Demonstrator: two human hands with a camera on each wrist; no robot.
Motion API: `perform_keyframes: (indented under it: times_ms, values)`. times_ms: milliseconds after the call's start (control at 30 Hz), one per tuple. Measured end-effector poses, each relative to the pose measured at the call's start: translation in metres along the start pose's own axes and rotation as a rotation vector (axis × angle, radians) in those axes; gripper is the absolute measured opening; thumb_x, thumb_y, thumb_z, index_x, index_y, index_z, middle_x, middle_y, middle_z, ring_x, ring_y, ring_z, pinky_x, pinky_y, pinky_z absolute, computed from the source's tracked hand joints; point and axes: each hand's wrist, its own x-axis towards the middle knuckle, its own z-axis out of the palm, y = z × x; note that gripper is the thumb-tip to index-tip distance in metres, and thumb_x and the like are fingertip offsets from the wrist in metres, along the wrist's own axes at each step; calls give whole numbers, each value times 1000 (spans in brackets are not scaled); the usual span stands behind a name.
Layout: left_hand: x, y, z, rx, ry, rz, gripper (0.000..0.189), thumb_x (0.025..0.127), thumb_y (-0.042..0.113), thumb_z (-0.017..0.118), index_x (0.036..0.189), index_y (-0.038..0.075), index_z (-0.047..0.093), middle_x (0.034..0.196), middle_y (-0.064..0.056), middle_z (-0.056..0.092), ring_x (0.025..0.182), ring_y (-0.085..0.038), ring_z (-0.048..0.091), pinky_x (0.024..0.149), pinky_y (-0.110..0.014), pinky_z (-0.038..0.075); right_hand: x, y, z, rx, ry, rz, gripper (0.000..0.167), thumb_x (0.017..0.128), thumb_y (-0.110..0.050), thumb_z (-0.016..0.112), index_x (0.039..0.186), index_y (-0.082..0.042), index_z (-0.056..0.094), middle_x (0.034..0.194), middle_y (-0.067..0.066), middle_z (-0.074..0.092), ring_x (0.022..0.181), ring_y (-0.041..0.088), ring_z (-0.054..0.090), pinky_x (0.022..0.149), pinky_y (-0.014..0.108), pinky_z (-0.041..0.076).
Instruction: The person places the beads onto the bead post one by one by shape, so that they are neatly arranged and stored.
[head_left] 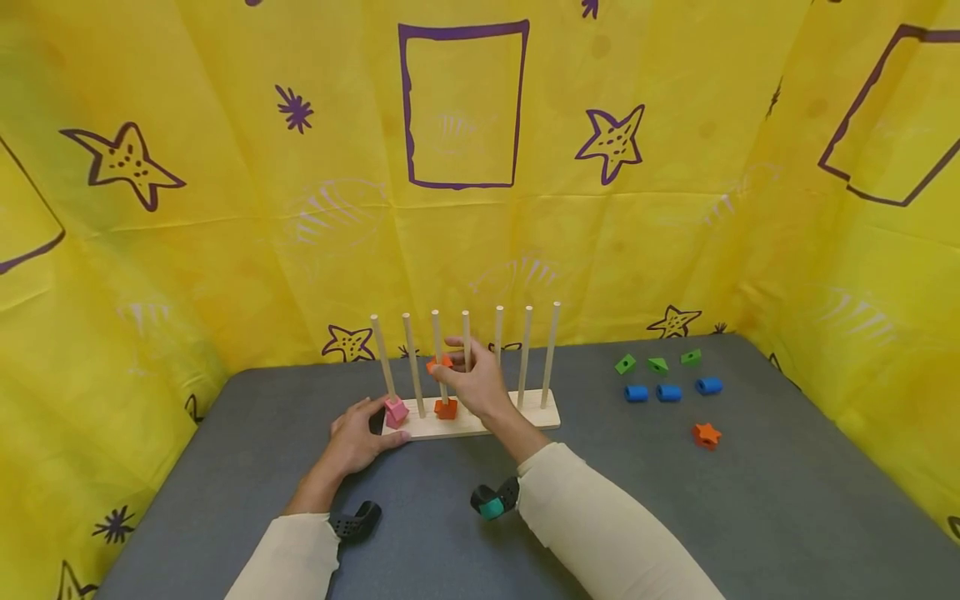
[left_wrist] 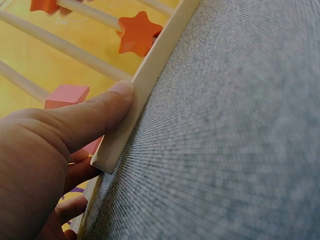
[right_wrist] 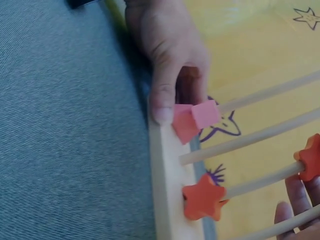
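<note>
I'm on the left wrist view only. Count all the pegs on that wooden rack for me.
Observer: Seven pegs stand on the wooden rack.
Operator: Now list what lies loose right of it.
Observer: Three green pieces, three blue pieces and one loose orange star.
Operator: Tell me which of those sits closest to the head camera.
Observer: The star; the blue pieces lie beyond it, the green ones farthest.
</note>
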Motion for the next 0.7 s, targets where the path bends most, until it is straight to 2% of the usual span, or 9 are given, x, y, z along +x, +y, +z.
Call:
perform_keyframes:
  times_ms: [200, 333, 467, 567, 700]
  values:
    - [-1, 1, -1, -2, -2, -12, 86, 76, 42, 81, 141, -1, 46, 142, -34, 37, 134, -51, 23, 103, -62, 9, -2, 12, 2, 12, 4, -17, 48, 82, -8, 76, 127, 0, 57, 98, 9, 66, 86, 23, 64, 75, 34, 54]
    - [-1, 2, -2, 5, 0, -11, 85, 76, 41, 81, 141, -1, 46, 141, -33, 38, 134, -51, 24, 103, -62, 9, -5, 17, 3, 5, 9, -4, 48, 83, -8, 76, 128, -1, 57, 98, 11, 66, 88, 25, 64, 76, 34, 54]
    - [-1, 2, -2, 12, 5, -5, 84, 77, 41, 81, 141, -2, 46, 140, -33, 40, 134, -50, 25, 103, -62, 10, -13, 7, 3, -9, 5, 13, 47, 85, -4, 73, 128, 2, 55, 99, 16, 65, 91, 29, 63, 77, 35, 53]
    - [-1, 1, -2, 9, 3, -8, 85, 77, 41, 81, 141, -1, 46, 141, -32, 40, 134, -50, 25, 104, -63, 9, -14, 10, 4, -11, 2, 26, 47, 85, -3, 73, 128, 3, 55, 98, 17, 64, 90, 30, 63, 75, 35, 53]
    - [-1, 1, -1, 5, -3, -19, 86, 76, 42, 81, 142, -1, 45, 142, -32, 38, 134, -51, 24, 104, -63, 8, -8, 30, 6, -18, 8, 42, 48, 83, -8, 75, 127, -3, 56, 96, 10, 65, 89, 24, 64, 76, 34, 53]
